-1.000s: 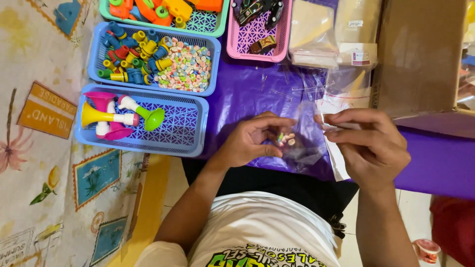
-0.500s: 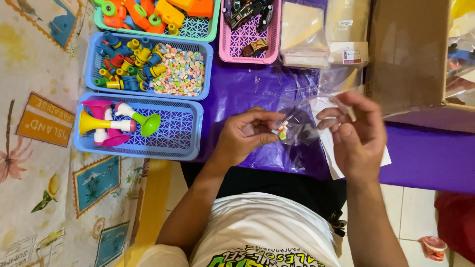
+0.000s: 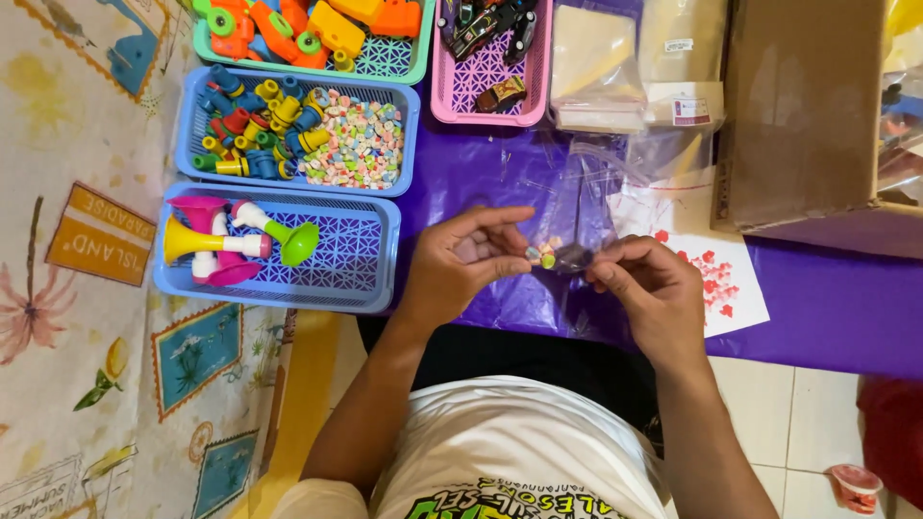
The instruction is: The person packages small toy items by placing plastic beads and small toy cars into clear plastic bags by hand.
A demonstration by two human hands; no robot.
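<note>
I see my left hand (image 3: 461,264) and my right hand (image 3: 649,288) meeting just above the purple bench (image 3: 827,308). Between them is a small clear bag (image 3: 577,207) with a few little pastel beads (image 3: 543,256) and something dark at the bottom. My left grip is pinching the bag's low corner, right by the beads. My right grip is pinching it from the other side, by the dark bit. Both are closed on the bag.

I think the bag is very light, thin and floppy. It looks shiny, so it could slip. The beads are tiny and hard, and they could roll out if the open top tips down. The best place to hold is the bottom, under the beads, with the top kept up.

More beads lie in a blue basket (image 3: 409,125) nearby, next to bright plastic tubes (image 3: 255,125). Another blue basket (image 3: 370,259) holds toy horns (image 3: 231,240).
</note>
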